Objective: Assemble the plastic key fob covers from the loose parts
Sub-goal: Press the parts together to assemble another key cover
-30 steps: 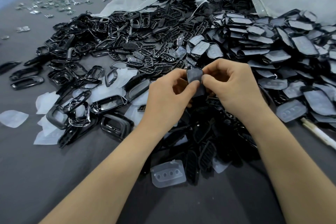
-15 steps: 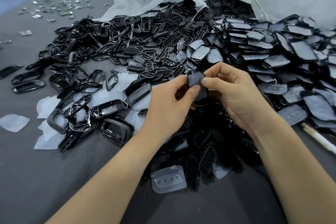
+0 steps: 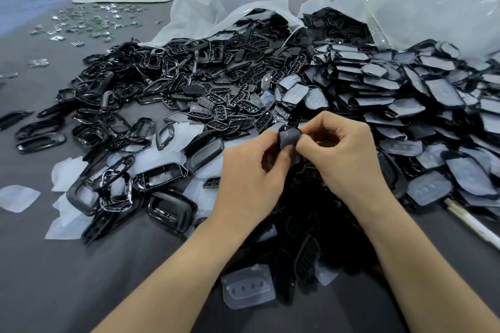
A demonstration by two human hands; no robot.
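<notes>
Both hands meet over the middle of the table on one small dark key fob cover part (image 3: 289, 137). My left hand (image 3: 251, 176) pinches its left side between thumb and fingers, and my right hand (image 3: 343, 154) pinches its right side. The lower half of the part is hidden behind my fingers. Beneath my hands lies a heap of black parts (image 3: 311, 213). Black frames (image 3: 159, 176) are spread on the left. Black button grids (image 3: 230, 105) lie in the middle, and film-backed covers (image 3: 405, 105) are stacked on the right.
A clear button pad (image 3: 247, 288) lies near the table's front. Translucent film pieces (image 3: 19, 197) are scattered at the left. Open plastic bags (image 3: 230, 8) spill parts at the back. Small shiny metal pieces (image 3: 89, 21) lie far left. A pale stick (image 3: 470, 222) is at the right edge.
Both hands stayed together on the small part and worked it slightly between the fingertips. The view tilted up, showing more of the bags and background.
</notes>
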